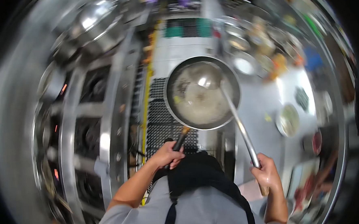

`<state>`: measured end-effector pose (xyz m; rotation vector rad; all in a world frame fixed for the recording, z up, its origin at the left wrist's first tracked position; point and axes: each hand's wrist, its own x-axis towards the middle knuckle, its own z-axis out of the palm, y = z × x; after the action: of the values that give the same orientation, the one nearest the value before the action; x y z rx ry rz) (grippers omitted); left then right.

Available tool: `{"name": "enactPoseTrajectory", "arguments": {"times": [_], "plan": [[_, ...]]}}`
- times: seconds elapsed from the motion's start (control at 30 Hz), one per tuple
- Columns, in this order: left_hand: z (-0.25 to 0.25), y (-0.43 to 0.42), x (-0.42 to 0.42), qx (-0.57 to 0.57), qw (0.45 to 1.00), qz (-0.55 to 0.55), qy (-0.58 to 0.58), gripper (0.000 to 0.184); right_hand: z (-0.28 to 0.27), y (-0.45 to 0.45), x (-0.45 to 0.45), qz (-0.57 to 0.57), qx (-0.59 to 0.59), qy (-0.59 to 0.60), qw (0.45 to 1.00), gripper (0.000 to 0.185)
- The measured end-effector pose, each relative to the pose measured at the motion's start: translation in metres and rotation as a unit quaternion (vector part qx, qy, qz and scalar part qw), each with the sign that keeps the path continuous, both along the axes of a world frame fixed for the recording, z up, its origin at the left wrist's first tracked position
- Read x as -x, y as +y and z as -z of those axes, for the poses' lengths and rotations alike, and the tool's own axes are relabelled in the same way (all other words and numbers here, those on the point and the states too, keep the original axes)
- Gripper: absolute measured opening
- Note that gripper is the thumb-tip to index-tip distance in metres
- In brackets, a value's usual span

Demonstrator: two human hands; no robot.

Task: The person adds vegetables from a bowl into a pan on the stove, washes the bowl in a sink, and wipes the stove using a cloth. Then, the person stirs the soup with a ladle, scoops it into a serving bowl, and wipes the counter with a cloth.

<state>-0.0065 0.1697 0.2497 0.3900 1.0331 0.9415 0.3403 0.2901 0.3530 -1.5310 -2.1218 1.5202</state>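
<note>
A round dark pan (pixel 195 107) with pale, cloudy liquid in it is held out over the aisle between the stove and the counter. My left hand (pixel 168 155) is closed around its black handle (pixel 181 140). In my right hand (pixel 267 172) is a long-handled metal ladle (pixel 241 127), gripped near its wooden end. The ladle's bowl (pixel 206 76) lies inside the pan, toward the far side. Small yellowish and dark bits show in the liquid at the left.
A stove (pixel 104 140) with several burners and large metal pots (pixel 96 29) runs along the left. On the right, a steel counter (pixel 253 96) bears bowls of ingredients, a white bowl (pixel 288 120) among them. Another person's arm (pixel 326 171) reaches in at the lower right.
</note>
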Motion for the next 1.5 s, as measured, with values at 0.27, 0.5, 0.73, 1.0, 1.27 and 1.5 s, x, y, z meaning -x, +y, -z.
{"name": "enactPoseTrajectory", "arguments": {"times": [0.27, 0.5, 0.73, 1.0, 1.27, 1.5], "plan": [[0.018, -0.094, 0.028, -0.052, 0.976, -0.213, -0.006, 0.02, 0.047, 0.009, 0.139, -0.05, 0.375, 0.215, 0.901, 0.012], [0.036, -0.173, 0.071, -0.038, 0.895, -0.444, 0.001, 0.023, 0.074, -0.061, 0.311, -0.175, 0.47, 0.176, 0.847, 0.01], [0.069, -0.242, 0.15, -0.034, 0.823, -0.566, 0.035, 0.02, 0.12, -0.145, 0.448, -0.266, 0.519, 0.144, 0.799, 0.011], [0.094, -0.247, 0.213, -0.019, 0.767, -0.641, 0.027, 0.017, 0.155, -0.193, 0.534, -0.284, 0.528, 0.084, 0.796, 0.035], [0.132, -0.209, 0.25, -0.073, 0.789, -0.604, -0.083, 0.026, 0.186, -0.132, 0.484, -0.277, 0.469, 0.123, 0.83, 0.073], [0.138, -0.206, 0.22, -0.045, 0.741, -0.668, -0.056, 0.066, 0.215, -0.042, 0.281, -0.005, 0.295, 0.155, 0.943, 0.032]]}}
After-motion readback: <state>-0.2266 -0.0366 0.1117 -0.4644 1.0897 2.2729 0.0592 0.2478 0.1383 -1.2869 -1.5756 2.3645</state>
